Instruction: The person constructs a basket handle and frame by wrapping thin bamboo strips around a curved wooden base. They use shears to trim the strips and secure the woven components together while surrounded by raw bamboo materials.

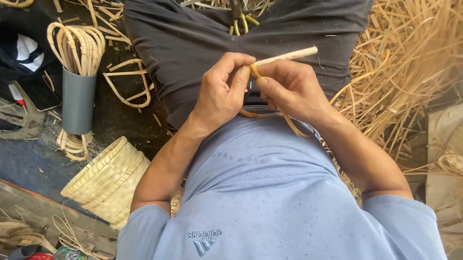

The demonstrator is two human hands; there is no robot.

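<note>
Head view: two hands working a cane strip at a pale stick

Head camera is looking down at both hands meeting over the lap. The left hand (222,91) is curling shut, its thumb and forefinger pinching the thin cane strip (288,123) where it is meeting the pale stick (289,55). The right hand (292,91) is closing around the stick's near end, with the far end poking out above the knuckles. The strip is trailing down past the right wrist, against the blue shirt.

Little open room is showing: loose straw (416,59) is crowding the right side, while a woven basket (109,179) is lying by the left elbow. Farther left, a grey tube (78,100) is holding looped cane. How the strip is fastened under the fingers is staying hidden.
</note>
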